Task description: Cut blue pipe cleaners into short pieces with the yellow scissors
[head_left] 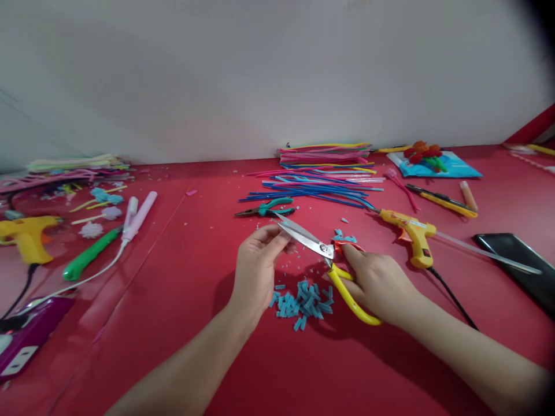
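Observation:
My right hand [377, 283] grips a pair of scissors [355, 300] by its yellow and orange handles, the blades parted slightly and pointing up-left. Close to the blade tips is my left hand [258, 268], thumb and fingers pinched together; whatever lies between them is hidden. Below the blades, a loose pile of short blue cut pieces [306, 300] rests on the red table [182, 346]. A few more blue bits [344, 236] lie beyond the orange handle. Teal-and-black pliers [269, 208] lie just past my left fingertips.
Bundles of coloured pipe cleaners [325, 155] lie by the wall. To the right are a yellow glue gun [405, 231], a black phone [515, 260] and a cutter knife [442, 202]. Leftward are another glue gun [30, 234], a green-handled tool [91, 254] and a purple power strip [34, 335].

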The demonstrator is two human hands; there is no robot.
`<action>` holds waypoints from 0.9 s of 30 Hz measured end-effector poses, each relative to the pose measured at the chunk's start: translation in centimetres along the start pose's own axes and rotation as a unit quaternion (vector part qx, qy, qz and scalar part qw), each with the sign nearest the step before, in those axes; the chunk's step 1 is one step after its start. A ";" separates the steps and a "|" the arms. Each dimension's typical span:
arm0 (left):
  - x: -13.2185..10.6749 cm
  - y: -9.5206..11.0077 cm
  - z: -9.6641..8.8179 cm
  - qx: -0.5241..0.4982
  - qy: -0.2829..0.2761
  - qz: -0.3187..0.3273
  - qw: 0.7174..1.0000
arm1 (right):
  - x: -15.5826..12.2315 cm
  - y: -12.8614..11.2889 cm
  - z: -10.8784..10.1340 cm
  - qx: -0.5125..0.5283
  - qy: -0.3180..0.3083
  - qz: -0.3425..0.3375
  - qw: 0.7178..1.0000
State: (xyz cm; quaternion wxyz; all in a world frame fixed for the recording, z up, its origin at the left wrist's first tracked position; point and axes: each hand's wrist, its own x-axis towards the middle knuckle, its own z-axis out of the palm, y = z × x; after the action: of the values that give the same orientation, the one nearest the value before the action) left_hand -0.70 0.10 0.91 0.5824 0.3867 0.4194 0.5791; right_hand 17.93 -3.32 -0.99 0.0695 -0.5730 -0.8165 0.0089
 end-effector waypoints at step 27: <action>0.0 0.2 0.0 0.001 -0.025 -0.025 0.999 | 0.3 0.2 -0.3 0.114 0.004 0.049 0.992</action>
State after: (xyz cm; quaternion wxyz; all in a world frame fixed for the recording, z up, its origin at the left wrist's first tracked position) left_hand -0.80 0.09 1.13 0.6065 0.3910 0.4148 0.5542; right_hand 18.08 -2.97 -0.64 0.1369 -0.6004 -0.7812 0.1027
